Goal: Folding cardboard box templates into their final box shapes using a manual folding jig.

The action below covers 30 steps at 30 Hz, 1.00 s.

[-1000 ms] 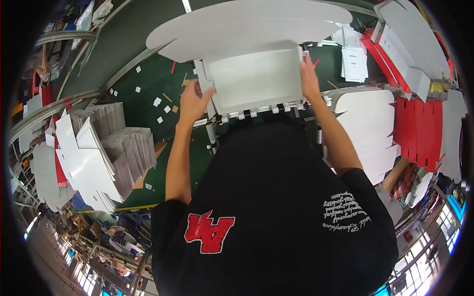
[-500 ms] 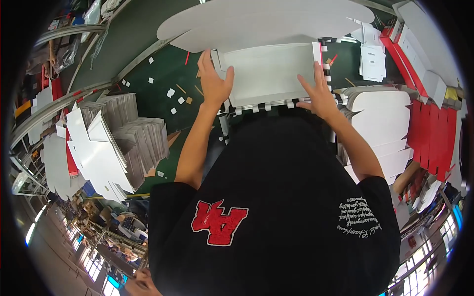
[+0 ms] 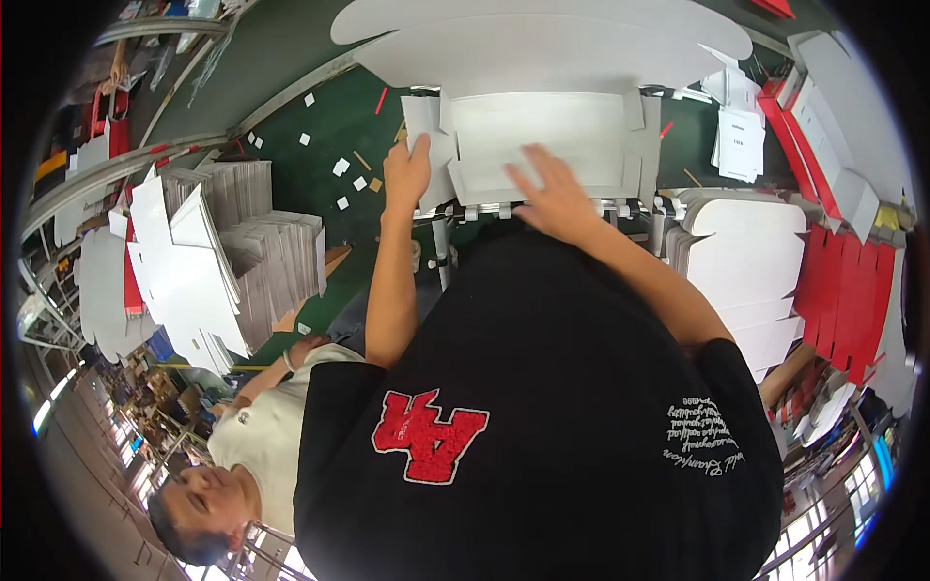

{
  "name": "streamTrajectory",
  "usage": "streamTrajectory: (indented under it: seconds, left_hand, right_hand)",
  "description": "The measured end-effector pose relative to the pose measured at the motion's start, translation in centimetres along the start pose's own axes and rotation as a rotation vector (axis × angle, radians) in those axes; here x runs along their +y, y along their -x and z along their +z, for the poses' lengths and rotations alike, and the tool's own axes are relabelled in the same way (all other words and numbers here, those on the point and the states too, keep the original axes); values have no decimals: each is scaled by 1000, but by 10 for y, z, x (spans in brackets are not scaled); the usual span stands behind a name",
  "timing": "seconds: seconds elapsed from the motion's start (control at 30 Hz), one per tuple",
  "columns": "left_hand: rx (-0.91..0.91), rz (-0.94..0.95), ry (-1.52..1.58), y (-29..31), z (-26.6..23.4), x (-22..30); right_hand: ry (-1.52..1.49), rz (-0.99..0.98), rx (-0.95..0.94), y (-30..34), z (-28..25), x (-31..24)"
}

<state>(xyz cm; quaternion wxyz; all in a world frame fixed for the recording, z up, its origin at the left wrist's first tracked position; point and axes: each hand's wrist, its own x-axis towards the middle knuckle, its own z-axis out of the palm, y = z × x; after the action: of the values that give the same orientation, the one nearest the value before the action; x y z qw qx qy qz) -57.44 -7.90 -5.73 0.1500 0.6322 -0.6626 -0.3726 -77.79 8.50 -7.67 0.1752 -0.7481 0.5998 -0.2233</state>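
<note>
A white cardboard box [image 3: 542, 136] lies open in front of me. Its big rounded lid panel [image 3: 542, 48] stretches away at the far side, and its side flaps stand out to left and right. My left hand [image 3: 407, 177] is at the box's left flap [image 3: 422, 116], thumb over the inner face and fingers round the outer edge. Above the near wall hovers my right hand [image 3: 560, 201], slightly blurred, its fingers spread and holding nothing. Under the near edge runs a metal frame with white clips [image 3: 504, 209].
Flat white cardboard blanks stand stacked at left [image 3: 266, 252] and right [image 3: 746, 242]. Red cardboard pieces [image 3: 843, 290] lie farther right, below printed sheets [image 3: 739, 140]. Small white scraps [image 3: 341, 167] dot the green surface. Another person in a light shirt [image 3: 266, 436] is close behind my left side.
My right hand has left the box's right side and moved left over its near part. My left hand has lowered along the left flap. The side flaps now lean outward. Another person has appeared at lower left.
</note>
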Motion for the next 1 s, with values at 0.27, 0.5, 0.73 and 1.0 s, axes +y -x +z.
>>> streamTrajectory:
  seconds: [0.27, 0.5, 0.73, 1.0]
  left_hand:
    - [-43, 160, -124, 40, 11, -7]
    - [5, 226, -140, 48, 16, -19]
    - [80, 242, -370, 89, 33, -11]
    - [221, 498, -489, 93, 47, -18]
  right_hand:
    - [160, -150, -194, -97, 25, -24]
    - [-11, -192, -204, -107, 40, -1]
    - [-17, -73, -503, -117, 16, -13]
    - [390, -294, 544, -181, -134, -15]
